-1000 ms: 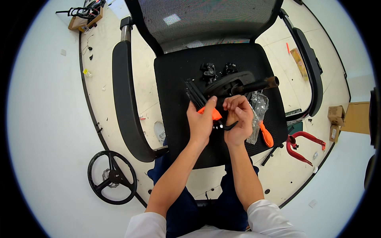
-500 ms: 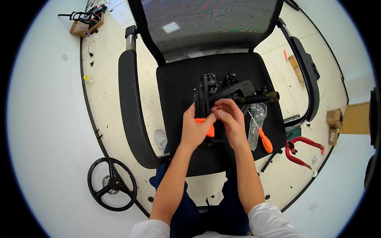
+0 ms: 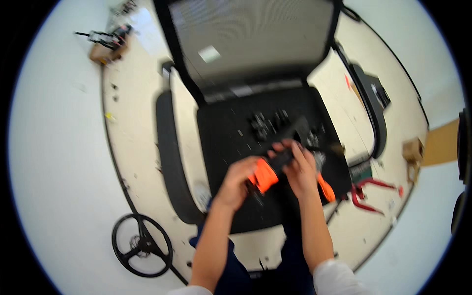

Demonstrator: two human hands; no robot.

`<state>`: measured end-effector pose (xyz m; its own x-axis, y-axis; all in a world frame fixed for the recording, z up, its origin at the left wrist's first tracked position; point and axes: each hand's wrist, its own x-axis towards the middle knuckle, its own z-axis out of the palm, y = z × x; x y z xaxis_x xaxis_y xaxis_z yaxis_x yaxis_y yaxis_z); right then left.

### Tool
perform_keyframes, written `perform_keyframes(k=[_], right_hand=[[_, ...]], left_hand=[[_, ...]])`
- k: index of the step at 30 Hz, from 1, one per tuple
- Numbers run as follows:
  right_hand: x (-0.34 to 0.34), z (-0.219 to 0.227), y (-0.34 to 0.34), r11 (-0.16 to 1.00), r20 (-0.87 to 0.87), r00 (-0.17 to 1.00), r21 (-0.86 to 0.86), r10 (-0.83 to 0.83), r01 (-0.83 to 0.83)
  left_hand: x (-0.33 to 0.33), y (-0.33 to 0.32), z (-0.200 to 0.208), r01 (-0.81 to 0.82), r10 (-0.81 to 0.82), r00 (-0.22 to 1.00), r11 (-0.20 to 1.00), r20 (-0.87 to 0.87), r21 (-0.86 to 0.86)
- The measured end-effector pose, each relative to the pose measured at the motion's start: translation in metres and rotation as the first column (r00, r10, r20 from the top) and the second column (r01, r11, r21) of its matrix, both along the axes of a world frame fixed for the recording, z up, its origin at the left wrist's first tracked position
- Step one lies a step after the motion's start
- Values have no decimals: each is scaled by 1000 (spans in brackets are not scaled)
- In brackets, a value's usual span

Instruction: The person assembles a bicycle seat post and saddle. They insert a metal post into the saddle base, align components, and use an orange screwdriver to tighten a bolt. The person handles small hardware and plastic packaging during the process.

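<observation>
A hex key set in an orange holder (image 3: 265, 175) is held between my hands above the black chair seat (image 3: 216, 132). My left hand (image 3: 235, 183) is closed round the holder's left side. My right hand (image 3: 301, 169) grips the dark bundle of keys (image 3: 281, 159) that sticks out toward the upper right. The set lies tilted, and motion blurs the single keys. Just right of my right hand, an orange handle (image 3: 325, 188) lies on the seat, beside a clear plastic bag (image 3: 319, 158) partly hidden by my fingers.
Small black metal parts (image 3: 261, 126) lie on the seat behind my hands. Armrests (image 3: 172, 157) flank it. On the floor are a black steering wheel (image 3: 142, 244) at left, and a red fork-shaped part (image 3: 361, 191) and cardboard boxes (image 3: 413, 150) at right.
The hex key set has turned from upright to tilted rightward, and my right hand has closed on its keys. The chair sits lower in the picture, as the view has shifted.
</observation>
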<state>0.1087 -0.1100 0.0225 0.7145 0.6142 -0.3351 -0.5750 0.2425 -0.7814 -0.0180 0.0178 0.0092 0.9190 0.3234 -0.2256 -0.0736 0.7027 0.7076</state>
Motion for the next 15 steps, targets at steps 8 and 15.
perform_keyframes(k=[8, 15], right_hand=[[2, -11, 2, 957, -12, 967, 136, -256, 255], [6, -6, -2, 963, -19, 975, 151, -223, 223]], left_hand=[[4, -8, -15, 134, -158, 985, 952, -70, -275], [5, -4, -6, 250, -270, 963, 918, -21, -308]])
